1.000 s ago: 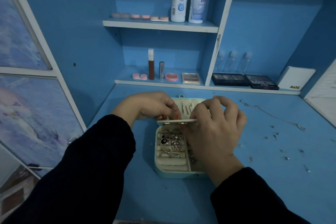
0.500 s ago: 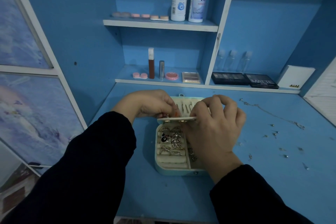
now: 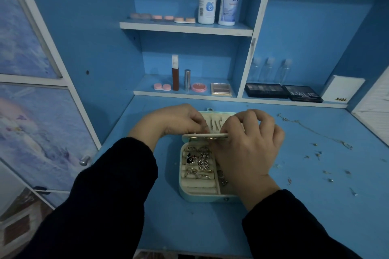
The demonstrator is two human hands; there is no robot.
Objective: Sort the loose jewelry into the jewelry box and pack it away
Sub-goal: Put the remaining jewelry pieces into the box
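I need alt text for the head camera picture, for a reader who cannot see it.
A person's left hand and right hand pinch the raised earring panel of an open jewelry box on a blue desk. Rings sit in its rolls; small loose earrings and a chain lie on the desk to the right.

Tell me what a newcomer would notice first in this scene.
First come the two hands, the left hand and the right hand, pinching the earring panel that stands across the open jewelry box at mid-desk, with rings packed in its left rolls. Next come the loose earrings and a thin chain, scattered on the blue desk to the right of the box.
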